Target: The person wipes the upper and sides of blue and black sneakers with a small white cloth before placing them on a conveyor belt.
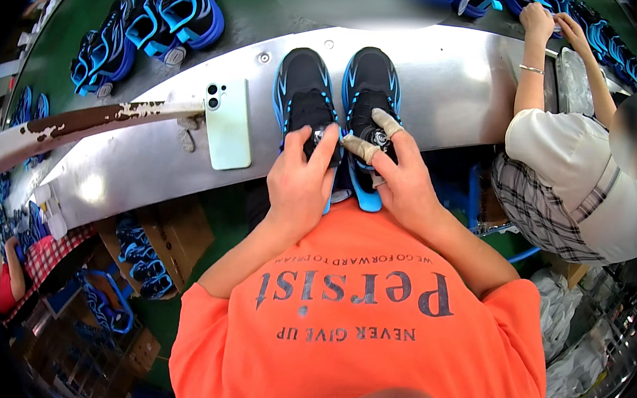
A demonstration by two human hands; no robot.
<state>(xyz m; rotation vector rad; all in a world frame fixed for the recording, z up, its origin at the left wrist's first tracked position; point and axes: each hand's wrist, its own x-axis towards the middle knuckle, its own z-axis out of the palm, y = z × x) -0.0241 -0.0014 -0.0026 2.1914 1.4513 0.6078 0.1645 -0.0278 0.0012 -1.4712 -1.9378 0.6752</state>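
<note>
Two black sneakers with blue trim lie side by side on the metal ledge, toes pointing away from me: a left sneaker [303, 75] and a right sneaker [371, 74]. My left hand [298, 185] grips the left sneaker near its tongue, fingertips around the small round dial [318, 135]. On the other sneaker, my right hand [406, 178] has its thumb and index finger at either side of a round dial [379, 137]. Pale finger cots cover that thumb and finger. The heels point toward my orange shirt, and a blue pull tab [365, 197] shows at the right one.
Left of the sneakers, a pale green phone [227, 125] lies beside a chipped metal bar [88, 121]. More sneakers [187, 6] stand on the green belt [252, 8]. At right, a co-worker's hands [546, 23] handle shoes. Boxes [173, 239] of sneakers sit below the ledge.
</note>
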